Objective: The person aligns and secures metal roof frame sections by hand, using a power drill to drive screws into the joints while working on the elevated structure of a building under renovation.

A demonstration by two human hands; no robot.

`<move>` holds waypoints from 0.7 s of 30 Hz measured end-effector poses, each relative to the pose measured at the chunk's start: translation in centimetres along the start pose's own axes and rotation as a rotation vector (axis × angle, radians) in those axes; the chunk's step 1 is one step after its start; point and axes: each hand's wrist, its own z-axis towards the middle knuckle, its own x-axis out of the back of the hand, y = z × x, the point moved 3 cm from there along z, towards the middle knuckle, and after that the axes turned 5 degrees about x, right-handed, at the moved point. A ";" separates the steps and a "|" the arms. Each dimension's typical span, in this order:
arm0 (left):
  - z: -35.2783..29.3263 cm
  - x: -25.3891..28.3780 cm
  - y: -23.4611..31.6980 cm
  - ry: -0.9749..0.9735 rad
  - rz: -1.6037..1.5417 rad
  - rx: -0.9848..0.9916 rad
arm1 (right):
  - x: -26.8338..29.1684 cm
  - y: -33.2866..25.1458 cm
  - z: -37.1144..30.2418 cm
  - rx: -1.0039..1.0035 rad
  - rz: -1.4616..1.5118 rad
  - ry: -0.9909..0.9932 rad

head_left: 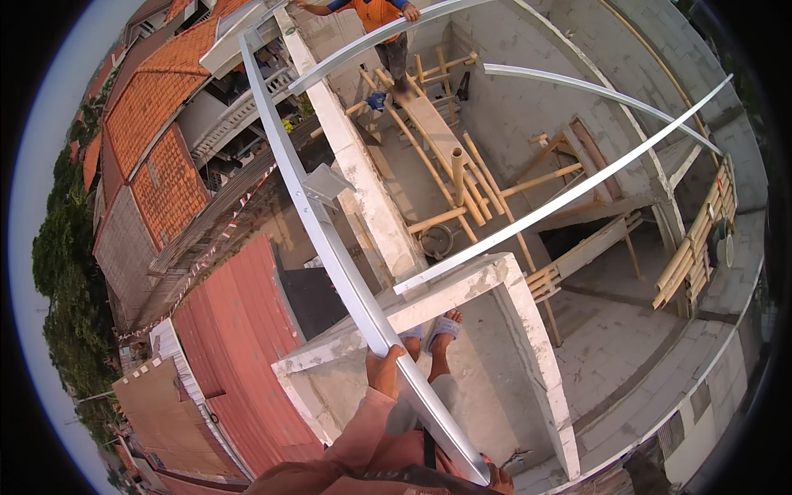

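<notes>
A long silvery metal channel (334,256) runs from the upper left down to the lower edge, between my two hands. My left hand (385,371) is closed round its left edge. At the channel's near end is my right hand (500,480), only partly in view at the picture's lower edge, closed on that end. A small metal bracket (327,183) sticks out from the channel's side about halfway along, over the top of a concrete beam (363,173). My sandalled feet (445,328) stand below, beside the channel.
A co-worker in an orange vest (381,18) stands on bamboo scaffolding (437,132), hands on another metal channel (355,54). More metal strips (569,181) span the room below. Concrete beams (536,355) frame my standing place. Red metal roofing (239,346) lies to the left, with drops beyond the beams.
</notes>
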 end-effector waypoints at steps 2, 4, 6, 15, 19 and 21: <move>0.3 0.1 -0.1 -0.009 -0.010 -0.035 | 0.0 -0.2 0.2 0.005 0.003 0.012; 0.0 -0.3 0.3 -0.007 -0.013 -0.019 | 0.0 -0.2 0.1 0.009 0.000 0.022; -0.3 -0.5 0.7 -0.001 -0.017 -0.006 | -0.1 -0.3 0.2 0.017 0.002 0.029; 0.2 0.7 0.5 0.045 -0.020 -0.077 | -0.3 -0.4 1.3 0.029 0.007 0.037; 0.6 1.6 -0.2 0.021 0.017 -0.065 | -0.4 -0.6 2.8 0.028 0.005 0.034; 0.5 1.8 -0.7 0.030 0.019 -0.102 | 0.0 -0.4 2.5 0.021 0.007 0.025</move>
